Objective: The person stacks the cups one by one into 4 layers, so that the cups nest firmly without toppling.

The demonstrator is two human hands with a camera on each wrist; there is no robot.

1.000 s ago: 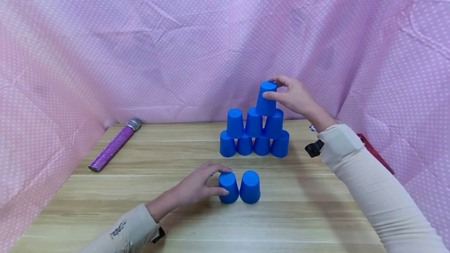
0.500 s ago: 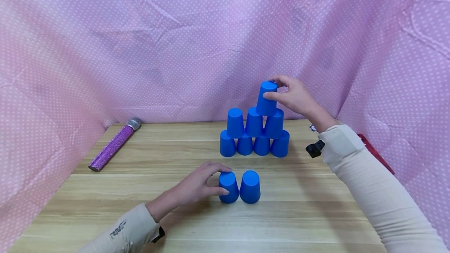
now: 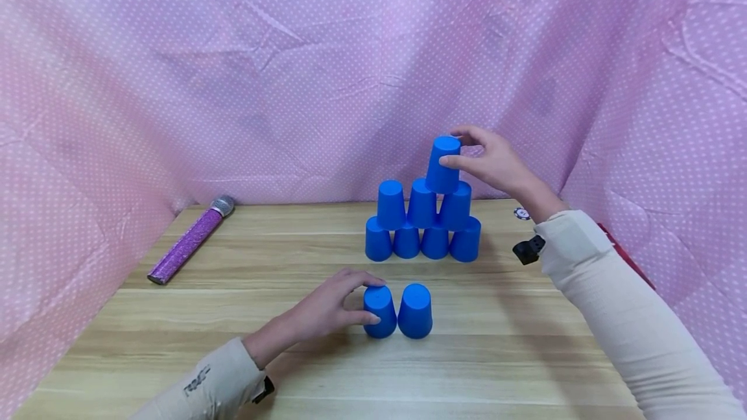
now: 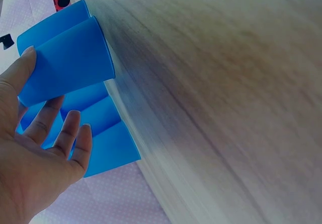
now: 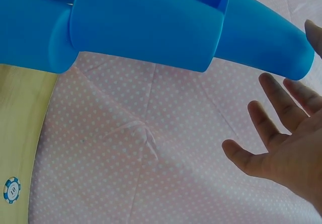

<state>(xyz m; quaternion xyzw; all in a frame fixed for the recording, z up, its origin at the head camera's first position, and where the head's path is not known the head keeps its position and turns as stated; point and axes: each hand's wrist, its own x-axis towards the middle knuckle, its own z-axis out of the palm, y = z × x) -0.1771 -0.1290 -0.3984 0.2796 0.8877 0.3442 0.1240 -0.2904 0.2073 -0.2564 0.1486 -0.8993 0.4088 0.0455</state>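
Several blue cups stand upside down in a pyramid on the wooden table (image 3: 280, 336): a row of several, three above, and one top cup (image 3: 442, 170) bridging the middle and right cups. My right hand (image 3: 496, 164) is at that top cup, thumb over its near side. In the right wrist view the fingers look loose and fairly straight, tips at the cup's narrow end. Nearer me, two more upturned blue cups stand side by side. My left hand (image 3: 327, 306) holds the left one (image 3: 382, 319) between thumb and index finger; the right one (image 3: 415, 316) stands beside it.
A purple glitter microphone (image 3: 189, 242) lies at the left of the table. A poker chip (image 3: 522, 213) lies near the back right edge, and a red object (image 3: 627, 255) shows partly behind the right sleeve. Pink dotted cloth (image 3: 292, 83) surrounds the table.
My right hand has shifted slightly to the right at the top cup, which stays on the pyramid. The left hand and its cup have not moved.
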